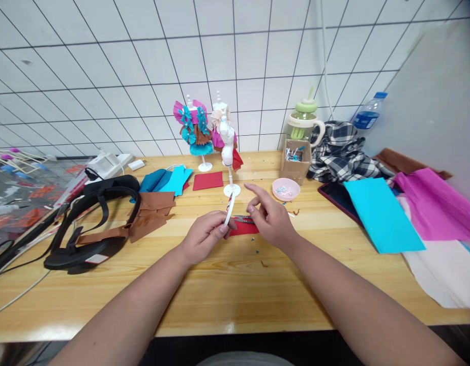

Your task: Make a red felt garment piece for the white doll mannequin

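Left hand [206, 235] grip closed on a thin white ring [229, 208] at frame centre, right hand [270, 218] open beside it, index finger raised, red paper [244, 228] laid underneath on the table [227, 284], small scissors [243, 219] seen between the hands.

no legible text, bottle label [366, 120] blurred

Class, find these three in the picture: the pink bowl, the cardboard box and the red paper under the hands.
pink bowl [286, 189], head view, on its inner floor.
cardboard box [294, 168], head view, on its front wall.
red paper [243, 228], head view, on the strip showing between the two hands.
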Demonstrator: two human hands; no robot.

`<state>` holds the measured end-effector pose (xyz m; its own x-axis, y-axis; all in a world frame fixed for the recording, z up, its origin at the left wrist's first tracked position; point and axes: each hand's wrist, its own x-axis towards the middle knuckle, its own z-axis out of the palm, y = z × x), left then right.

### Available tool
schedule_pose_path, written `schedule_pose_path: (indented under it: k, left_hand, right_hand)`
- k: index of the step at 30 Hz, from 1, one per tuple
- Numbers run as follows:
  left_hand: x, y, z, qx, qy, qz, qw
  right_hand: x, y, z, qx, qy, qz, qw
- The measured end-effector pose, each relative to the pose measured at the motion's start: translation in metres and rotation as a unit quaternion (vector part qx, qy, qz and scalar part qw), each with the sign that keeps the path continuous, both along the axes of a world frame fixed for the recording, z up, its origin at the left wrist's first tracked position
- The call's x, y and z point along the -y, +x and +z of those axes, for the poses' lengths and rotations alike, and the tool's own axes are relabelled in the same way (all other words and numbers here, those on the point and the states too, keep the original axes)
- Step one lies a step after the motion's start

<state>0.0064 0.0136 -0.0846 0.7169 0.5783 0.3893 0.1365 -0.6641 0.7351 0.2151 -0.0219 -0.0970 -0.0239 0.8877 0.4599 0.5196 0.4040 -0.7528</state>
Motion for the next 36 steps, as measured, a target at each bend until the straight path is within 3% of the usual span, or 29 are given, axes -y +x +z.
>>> schedule_pose_path:
  k: [4,7,12,19,26,36]
  left_hand:
    - [0.0,-0.001,-0.001,-0.033,-0.022,-0.014,0.999]
    - [0.0,0.0,0.0,-0.029,-0.018,-0.037,0.999]
    - [-0.001,0.003,0.004,-0.026,0.03,-0.055,0.998]
    - [-0.004,0.005,-0.004,-0.106,0.096,0.049,0.989]
    - [-0.005,0.007,-0.008,-0.184,0.139,0.056,0.971]
    - [-0.006,0.006,-0.008,-0.221,0.129,0.047,0.966]
  right_hand:
    - [0.007,-0.001,0.004,0.186,0.1,0.078,0.974]
    - [0.007,-0.003,0.001,0.235,0.113,0.078,0.962]
    - [0.003,0.0,-0.001,0.139,0.067,0.024,0.988]
    - [0.002,-0.005,0.0,-0.022,-0.038,-0.004,0.999]
    - [0.002,-0.014,-0.005,-0.039,-0.076,0.019,0.996]
    - [0.0,-0.011,-0.004,-0.059,-0.104,0.046,0.992]
